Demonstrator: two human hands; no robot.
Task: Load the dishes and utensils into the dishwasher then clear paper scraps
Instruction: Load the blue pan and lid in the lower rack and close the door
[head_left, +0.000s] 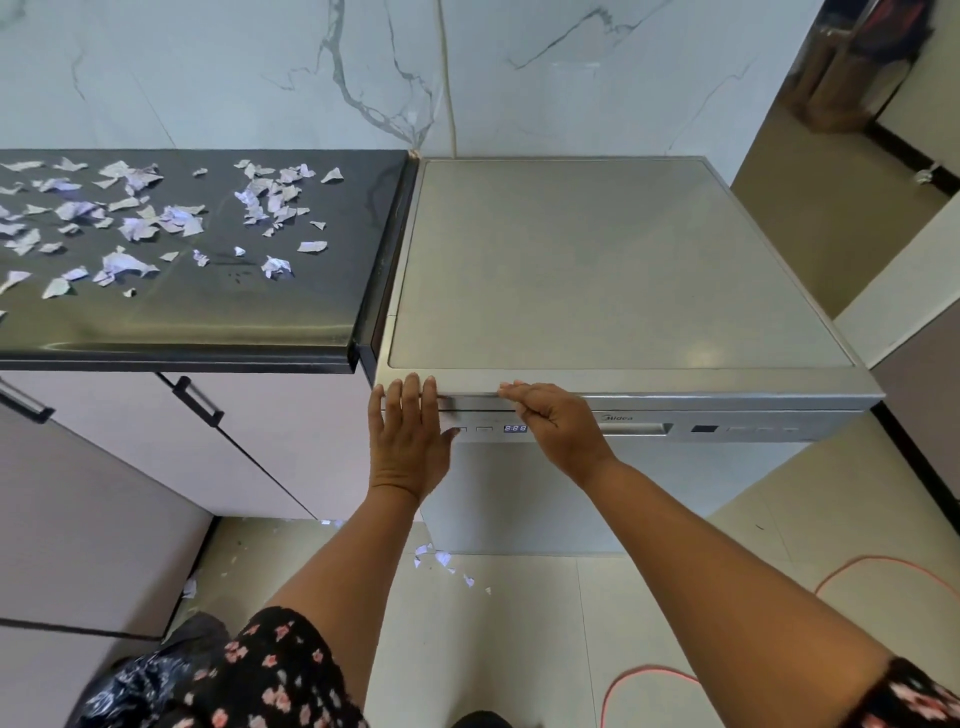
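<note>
Dishwasher (623, 270) sits right of centre, door (519, 493) up. My left hand (410, 441) lies flat, fingers straight, on its top edge; my right hand (556, 431) bends there, whether gripping I cannot tell. I'd push evenly, then take scraps (135, 218), upper left.

A closed dishwasher (613, 270) stands beside a black counter (260, 322) strewn with paper scraps (135, 218). The left hand (408, 441) lies flat against its front panel, fingers straight up to the top edge. The right hand (558, 428) is just beside it, fingers bent at the seam; whether it grips is unclear. More scraps and an orange cable (639, 680) lie on the floor (519, 623).
</note>
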